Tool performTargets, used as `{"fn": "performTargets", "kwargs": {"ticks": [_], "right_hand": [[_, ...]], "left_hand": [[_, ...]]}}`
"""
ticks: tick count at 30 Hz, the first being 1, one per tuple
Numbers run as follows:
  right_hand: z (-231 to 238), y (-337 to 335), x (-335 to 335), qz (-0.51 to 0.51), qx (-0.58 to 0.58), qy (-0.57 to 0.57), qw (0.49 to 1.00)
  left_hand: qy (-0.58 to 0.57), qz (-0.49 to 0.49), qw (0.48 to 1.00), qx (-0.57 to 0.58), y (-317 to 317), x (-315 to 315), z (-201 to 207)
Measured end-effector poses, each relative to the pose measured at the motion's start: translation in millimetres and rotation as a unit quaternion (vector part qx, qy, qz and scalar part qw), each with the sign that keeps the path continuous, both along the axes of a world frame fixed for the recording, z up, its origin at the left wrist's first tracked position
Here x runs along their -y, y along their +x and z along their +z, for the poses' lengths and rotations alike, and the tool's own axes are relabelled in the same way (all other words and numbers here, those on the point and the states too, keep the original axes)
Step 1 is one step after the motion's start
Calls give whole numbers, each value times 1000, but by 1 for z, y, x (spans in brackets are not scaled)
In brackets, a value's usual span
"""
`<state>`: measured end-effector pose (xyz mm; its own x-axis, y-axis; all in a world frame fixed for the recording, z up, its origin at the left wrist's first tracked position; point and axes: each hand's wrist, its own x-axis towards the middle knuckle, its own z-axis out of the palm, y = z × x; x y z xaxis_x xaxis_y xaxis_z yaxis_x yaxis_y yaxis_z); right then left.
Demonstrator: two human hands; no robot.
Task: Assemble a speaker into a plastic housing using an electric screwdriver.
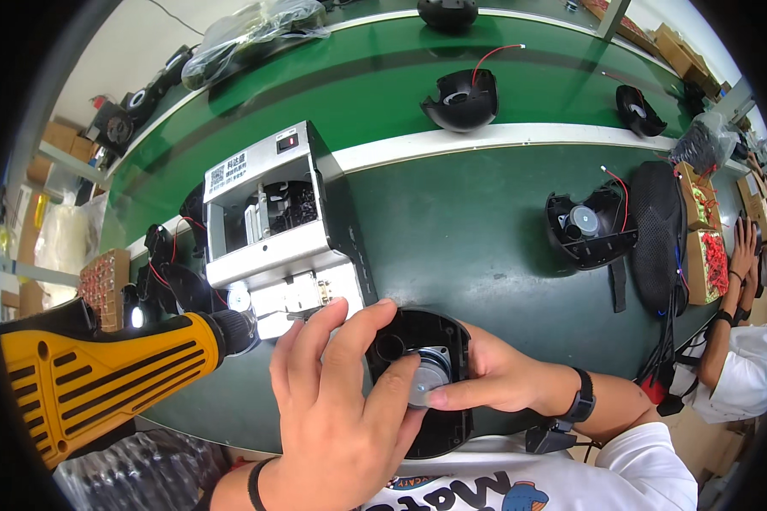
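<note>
A black plastic speaker housing (439,430) is held in front of my chest, its hollow side facing up. My right hand (503,370) grips its right side, with the thumb resting on the round speaker driver (429,383) inside. From the left, my left hand (341,409) reaches over the housing. Its index finger and thumb close on the driver's left edge, while the other fingers extend toward the silver screw feeder (268,247). Left of that hand lies a yellow and black power screwdriver (119,375), its tip near the feeder.
Another housing with a driver and red wire (584,226) sits at right, beside a black mesh cover (656,238) and boxes of red-wired parts (706,264). More housings (462,100) stand on the green conveyor (358,85). A co-worker's hands (743,255) show at far right.
</note>
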<state>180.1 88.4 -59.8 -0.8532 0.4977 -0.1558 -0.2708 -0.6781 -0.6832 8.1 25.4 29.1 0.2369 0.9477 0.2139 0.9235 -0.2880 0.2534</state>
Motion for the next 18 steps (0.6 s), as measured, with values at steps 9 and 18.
{"fn": "performTargets", "kwargs": {"ticks": [9,18], "right_hand": [[2,0,0,1,8,36,999],[-1,-4,4,-17,20,50,998]], "left_hand": [[0,1,1000,11,0,1,-1],[12,-3,1000,-3,0,0,-3]]}}
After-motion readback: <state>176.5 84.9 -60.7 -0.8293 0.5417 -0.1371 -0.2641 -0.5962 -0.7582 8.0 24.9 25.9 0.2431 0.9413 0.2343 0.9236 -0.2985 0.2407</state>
